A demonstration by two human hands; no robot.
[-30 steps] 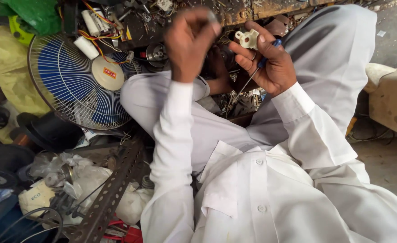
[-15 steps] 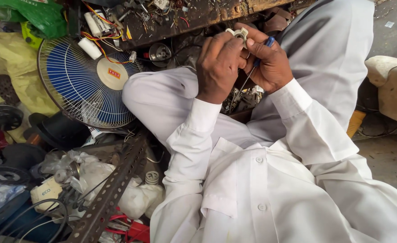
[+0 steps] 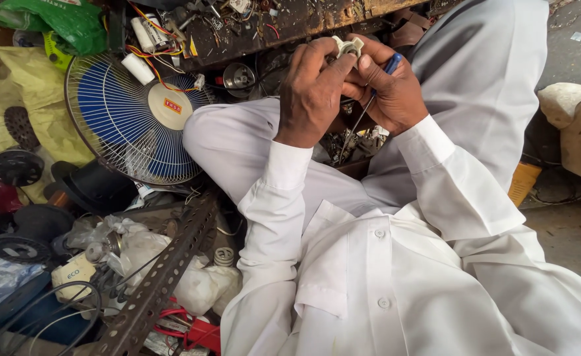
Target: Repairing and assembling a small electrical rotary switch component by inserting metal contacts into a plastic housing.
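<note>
Fingers: the left hand (image 3: pixel 311 92) had its fingers curled and pinching the small cream-white plastic electrical fitting (image 3: pixel 347 47) from the left, while the right hand (image 3: pixel 388 89) pressed its thumb against the fitting's other side and closed the remaining fingers round the blue-handled thin metal screwdriver (image 3: pixel 390 64).
Fan: the large round table fan with blue blades and a white wire guard (image 3: pixel 132 112) lay on its side left of the person's knee, well apart from both hands and untouched.
Bench: the dark, scarred wooden workbench edge strewn with wires and small parts (image 3: pixel 284 26) ran just beyond the hands.
Angle bar: the perforated grey steel angle bar (image 3: pixel 162 277) lay slanted across the clutter at lower left.
Fitting: it sat raised between both hands above the lap, near the bench edge, and looked whole.
Screwdriver: its thin shaft ran down from the right palm towards the lap, the tip away from the fitting.
Progress: the fitting was gripped and steadied and the tool was in hand, but the tool had not been brought to it; whether any screw or wire was already seated could not be told, since the fingers hid most of the part.
</note>
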